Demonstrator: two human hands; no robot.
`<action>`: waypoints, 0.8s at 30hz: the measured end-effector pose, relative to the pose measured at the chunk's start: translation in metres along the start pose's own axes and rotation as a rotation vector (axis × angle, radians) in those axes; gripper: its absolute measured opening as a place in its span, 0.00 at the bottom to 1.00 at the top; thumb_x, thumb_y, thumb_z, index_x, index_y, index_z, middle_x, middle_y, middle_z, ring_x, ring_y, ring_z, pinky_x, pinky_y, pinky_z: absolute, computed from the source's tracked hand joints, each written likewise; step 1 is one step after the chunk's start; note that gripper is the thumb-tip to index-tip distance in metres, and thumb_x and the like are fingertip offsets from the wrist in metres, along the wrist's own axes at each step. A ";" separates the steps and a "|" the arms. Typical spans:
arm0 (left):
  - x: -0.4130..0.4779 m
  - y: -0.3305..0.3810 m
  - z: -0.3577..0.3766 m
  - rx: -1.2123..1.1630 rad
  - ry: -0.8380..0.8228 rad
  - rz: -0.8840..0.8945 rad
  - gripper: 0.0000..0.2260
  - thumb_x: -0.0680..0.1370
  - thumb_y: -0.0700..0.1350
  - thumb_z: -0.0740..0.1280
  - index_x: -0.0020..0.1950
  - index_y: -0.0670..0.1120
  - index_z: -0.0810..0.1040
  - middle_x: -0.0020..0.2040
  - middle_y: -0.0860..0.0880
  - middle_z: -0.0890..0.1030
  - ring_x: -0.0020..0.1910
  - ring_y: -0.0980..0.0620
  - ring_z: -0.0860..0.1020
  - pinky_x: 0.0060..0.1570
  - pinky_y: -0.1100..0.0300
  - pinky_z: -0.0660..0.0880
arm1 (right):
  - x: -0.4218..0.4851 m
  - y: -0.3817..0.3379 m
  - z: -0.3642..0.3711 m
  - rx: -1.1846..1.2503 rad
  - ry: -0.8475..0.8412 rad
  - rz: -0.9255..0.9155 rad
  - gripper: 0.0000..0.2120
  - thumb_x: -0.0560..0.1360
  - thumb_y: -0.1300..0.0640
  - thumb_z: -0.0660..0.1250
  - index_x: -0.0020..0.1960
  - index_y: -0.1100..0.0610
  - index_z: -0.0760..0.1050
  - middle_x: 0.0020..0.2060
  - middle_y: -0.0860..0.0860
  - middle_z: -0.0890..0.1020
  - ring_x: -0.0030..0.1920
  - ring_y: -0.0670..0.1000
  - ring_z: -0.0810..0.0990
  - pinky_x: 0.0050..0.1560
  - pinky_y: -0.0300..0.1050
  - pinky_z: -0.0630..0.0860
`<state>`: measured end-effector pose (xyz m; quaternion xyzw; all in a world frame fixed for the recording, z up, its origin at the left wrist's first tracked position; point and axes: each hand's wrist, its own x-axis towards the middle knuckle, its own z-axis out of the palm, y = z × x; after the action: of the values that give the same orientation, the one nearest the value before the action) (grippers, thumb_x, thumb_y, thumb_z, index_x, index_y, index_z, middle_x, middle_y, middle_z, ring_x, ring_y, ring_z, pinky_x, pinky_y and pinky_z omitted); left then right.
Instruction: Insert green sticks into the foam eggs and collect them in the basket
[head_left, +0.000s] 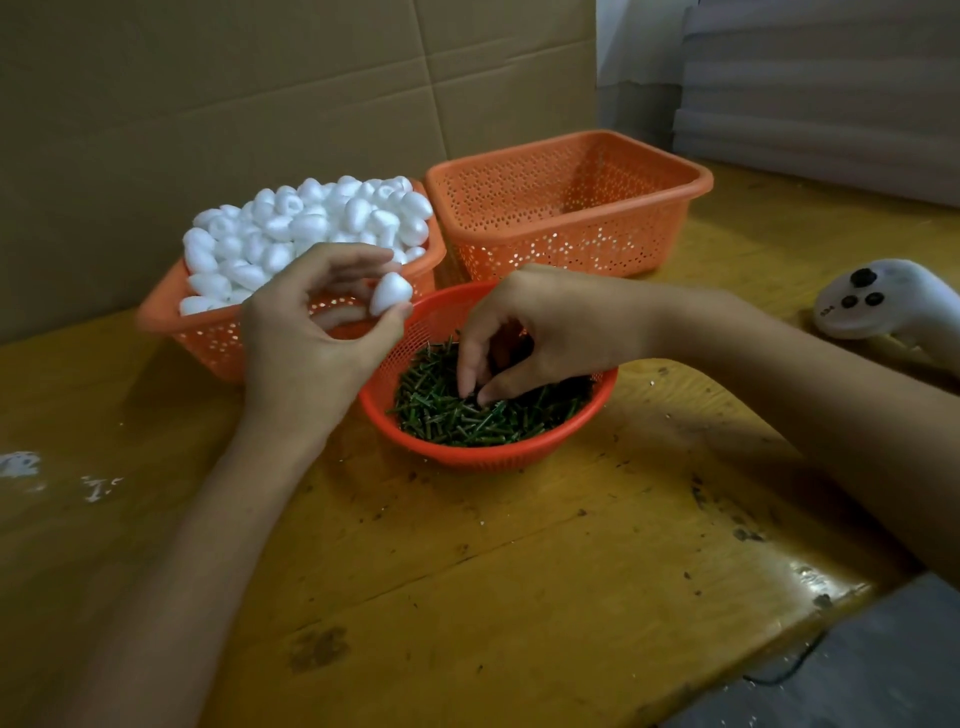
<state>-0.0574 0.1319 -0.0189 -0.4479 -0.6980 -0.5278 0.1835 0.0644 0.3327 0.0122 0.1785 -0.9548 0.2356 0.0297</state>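
1. A yellow wooden bench (519, 571) stands against a cardboard wall (208, 104), with a white controller (883, 301) lying at the bench's right edge.
2. At the back left, an orange basket (171, 317) is heaped with white eggs (291, 223). Just beside it on the right stands the empty basket (571, 244), where finished pieces should go.
3. In front of both is a round basket (467, 460) holding the green sticks (441, 415). They lie flat and point every way.
4. The left hand (301, 343) holds one foam egg (390, 300) pinched between thumb and fingertips, over the round basket's left rim. The egg's long axis is nearly upright with a slight lean. Which end is the blunt one is hard to tell.
5. The right hand (545, 332) reaches down into the sticks. The tips of its thumb and first fingers (467, 369) are drawn close together at the top of the pile. I cannot tell whether a stick is already caught between them.
6. What matters for the next move is that the egg lies up and to the left of the right fingers, near them, with its right side bare. A stick lifted out would probably need turning until its point faces left toward the egg.
7. Judged from the empty basket, the work is only beginning.
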 end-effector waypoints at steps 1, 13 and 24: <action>-0.001 0.001 0.000 -0.007 -0.016 -0.006 0.13 0.76 0.40 0.79 0.59 0.49 0.83 0.54 0.51 0.86 0.55 0.51 0.85 0.51 0.59 0.83 | 0.000 0.000 0.000 0.008 0.006 -0.007 0.08 0.74 0.59 0.79 0.53 0.53 0.87 0.46 0.44 0.88 0.47 0.39 0.85 0.52 0.33 0.77; -0.002 0.003 0.002 -0.106 -0.109 -0.059 0.11 0.75 0.35 0.79 0.53 0.43 0.82 0.54 0.47 0.87 0.53 0.53 0.87 0.55 0.58 0.83 | 0.001 0.000 0.002 0.058 0.090 -0.059 0.07 0.74 0.57 0.79 0.51 0.55 0.86 0.46 0.44 0.88 0.48 0.39 0.85 0.55 0.36 0.78; 0.000 0.007 0.002 -0.135 -0.166 -0.054 0.13 0.73 0.32 0.79 0.55 0.41 0.84 0.52 0.48 0.87 0.53 0.51 0.86 0.51 0.61 0.82 | 0.002 0.000 0.001 0.038 0.097 -0.063 0.07 0.74 0.57 0.79 0.52 0.55 0.86 0.46 0.45 0.88 0.49 0.40 0.85 0.56 0.41 0.79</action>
<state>-0.0514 0.1339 -0.0157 -0.4825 -0.6854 -0.5395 0.0802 0.0628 0.3312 0.0112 0.1976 -0.9415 0.2612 0.0800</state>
